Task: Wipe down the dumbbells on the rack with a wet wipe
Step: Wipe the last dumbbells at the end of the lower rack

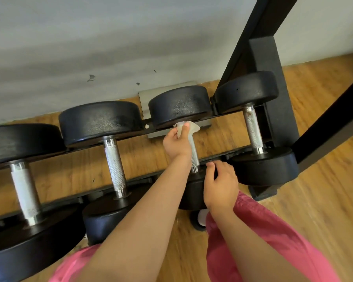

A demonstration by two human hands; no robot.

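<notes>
Four black round-headed dumbbells with knurled silver handles lie side by side across the two rails of a black metal rack (84,148), and the job is somewhere in its middle. The work sits on the dumbbell third from the left (179,104). The left hand (176,144) is clamped round the far end of its handle with a crumpled white wet wipe (186,127) bunched in the fingers, so the wipe lies against the handle just under the far head. The right hand (221,186) rests on the near head of that same dumbbell with loosely bent fingers, closed on nothing as far as the view shows, and seems to steady it. Just right of that dumbbell, the end dumbbell (253,129) shows brownish flecks on its handle, so it probably still needs wiping. To the left, the second dumbbell (114,165) and the outermost one (25,192) give no sure sign either way; their far heads look speckled. The rack holds only these four in view. No wipe packet or bin shows around it, only the wooden floor (324,159) beneath and the person's pink garment (263,231) on the near side.
</notes>
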